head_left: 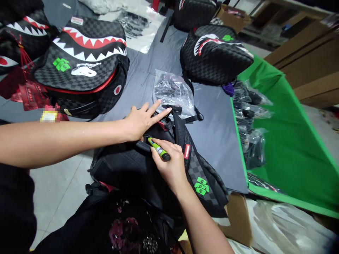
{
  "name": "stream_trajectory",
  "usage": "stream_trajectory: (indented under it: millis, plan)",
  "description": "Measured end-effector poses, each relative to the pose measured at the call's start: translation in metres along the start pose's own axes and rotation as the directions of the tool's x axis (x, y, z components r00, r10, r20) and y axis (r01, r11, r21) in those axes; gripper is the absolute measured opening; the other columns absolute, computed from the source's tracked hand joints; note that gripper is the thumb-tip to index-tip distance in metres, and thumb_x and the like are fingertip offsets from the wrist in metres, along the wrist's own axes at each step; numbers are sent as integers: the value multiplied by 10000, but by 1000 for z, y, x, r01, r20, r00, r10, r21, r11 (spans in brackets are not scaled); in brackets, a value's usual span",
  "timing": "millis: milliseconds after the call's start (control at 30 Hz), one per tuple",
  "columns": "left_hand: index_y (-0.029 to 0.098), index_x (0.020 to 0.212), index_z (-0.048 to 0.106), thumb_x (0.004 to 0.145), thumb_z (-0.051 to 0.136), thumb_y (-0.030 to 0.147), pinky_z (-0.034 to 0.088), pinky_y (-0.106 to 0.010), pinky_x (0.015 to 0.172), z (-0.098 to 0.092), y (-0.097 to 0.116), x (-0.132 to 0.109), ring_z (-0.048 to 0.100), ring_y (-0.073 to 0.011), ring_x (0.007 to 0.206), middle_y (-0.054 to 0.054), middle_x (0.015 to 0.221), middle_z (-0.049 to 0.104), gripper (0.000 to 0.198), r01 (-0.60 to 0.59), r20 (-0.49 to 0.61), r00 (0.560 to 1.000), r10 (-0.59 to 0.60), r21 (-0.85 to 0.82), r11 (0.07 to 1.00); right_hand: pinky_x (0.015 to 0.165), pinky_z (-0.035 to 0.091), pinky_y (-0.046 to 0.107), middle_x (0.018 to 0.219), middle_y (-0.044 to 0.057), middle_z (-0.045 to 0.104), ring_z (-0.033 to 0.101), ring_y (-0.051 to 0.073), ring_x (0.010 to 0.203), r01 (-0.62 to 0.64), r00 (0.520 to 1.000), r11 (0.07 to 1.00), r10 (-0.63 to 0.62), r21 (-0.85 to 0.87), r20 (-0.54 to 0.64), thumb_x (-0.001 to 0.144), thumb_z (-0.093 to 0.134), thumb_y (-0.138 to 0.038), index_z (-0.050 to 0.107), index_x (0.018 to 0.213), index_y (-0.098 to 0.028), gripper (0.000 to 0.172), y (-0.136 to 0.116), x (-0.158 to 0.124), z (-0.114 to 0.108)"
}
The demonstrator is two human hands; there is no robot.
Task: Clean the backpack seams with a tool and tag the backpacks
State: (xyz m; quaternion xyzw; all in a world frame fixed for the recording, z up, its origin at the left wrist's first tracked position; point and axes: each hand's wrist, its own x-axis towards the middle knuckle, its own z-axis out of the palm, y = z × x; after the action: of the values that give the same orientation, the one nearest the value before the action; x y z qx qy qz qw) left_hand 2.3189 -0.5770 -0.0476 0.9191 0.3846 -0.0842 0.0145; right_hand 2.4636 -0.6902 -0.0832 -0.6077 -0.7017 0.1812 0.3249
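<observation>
The left hand (pixel 140 121) is resting flat on the upper part of a black backpack (pixel 127 167), and its long fingers are spreading wide apart, with the fingertips reaching toward a clear plastic bag (pixel 172 88). The right hand (pixel 171 162) is closing firmly around a green marker (pixel 159 149), whose black end is pointing toward the lower right. The other end of the marker is lying just below the left hand; I cannot tell if it is touching the fabric.

The backpack is lying with its padded side upward, at the near edge of the grey worktop (pixel 217 141), close to the person's body. Its shoulder strap, bearing a red label (pixel 186 151) and a green banknote print (pixel 201 186), is stretching to the right of the right hand.

On the worktop, a checkered backpack with a shark mouth (pixel 88 79) is lying at the left, and another checkered bag (pixel 212 60) is standing beyond the plastic bag. A green bin (pixel 293 148) is holding plastic-wrapped packs (pixel 253 148) at the right.
</observation>
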Motion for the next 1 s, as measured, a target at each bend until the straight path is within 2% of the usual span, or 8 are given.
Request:
stream_trajectory:
  millis: [233,333,433,533,633,733,900,1000]
  plan:
    - [283,1554,-117,729,714,263,475,-463,946,-2,-6,-1,353,-376,1325,-175,1635,94,1172,-64,15,998,64,25,998,895,470,401,1055,50,762,702,222,965,12,1000,999,-12,33,-2,867,601,-276,718,1062,-243,229,10,-1,-1]
    - [282,1546,-146,745,661,211,470,-436,953,-7,-12,-3,311,-365,1376,-172,1643,40,1139,-86,29,996,86,13,996,889,466,403,1052,46,763,703,220,948,22,1000,999,-22,46,2,868,605,-267,717,1064,-236,228,11,-1,-3]
    - [270,1526,-211,713,689,221,475,-397,921,-7,-20,-5,294,-374,1412,-200,1634,-83,1214,-21,54,998,23,-29,999,871,464,403,1032,41,766,703,221,918,20,1000,998,-21,60,11,874,601,-267,716,1067,-240,226,12,-1,-7]
    - [272,1490,-289,703,714,268,490,-355,848,-3,-28,-6,472,-345,1305,-241,1615,-119,1276,22,61,998,-16,-92,995,864,460,405,1009,45,767,702,224,903,17,1000,997,-17,72,4,873,602,-271,718,1064,-234,227,13,-1,-8]
    - [291,1480,-307,728,712,269,495,-321,796,0,-29,-7,581,-299,1191,-250,1620,-57,1266,77,63,996,-69,-134,988,868,448,408,1017,49,767,703,229,923,1,1000,998,0,69,-12,866,609,-270,725,1044,-232,216,13,1,-5]
    - [289,1481,-308,750,718,277,486,-342,875,0,-24,-8,483,-333,1319,-247,1621,-67,1260,125,65,991,-116,-166,978,872,429,412,1034,45,766,705,231,948,-11,1000,998,12,62,-25,864,615,-276,728,1030,-235,204,11,3,-1]
    - [294,1469,-329,682,816,376,403,-490,1044,-2,-13,-6,72,-437,1490,-191,1618,-186,1391,101,50,994,-95,-149,984,865,421,407,1016,40,771,712,234,940,-13,998,998,17,69,-61,846,638,-305,736,1012,-242,203,6,6,5]
    - [318,1481,-302,654,838,330,434,-520,1014,-4,-8,-1,151,-464,1457,-170,1626,-177,1409,114,69,992,-107,-96,989,877,433,411,1026,44,770,712,240,946,-31,996,994,39,102,-77,841,641,-299,737,1013,-242,204,3,7,9]
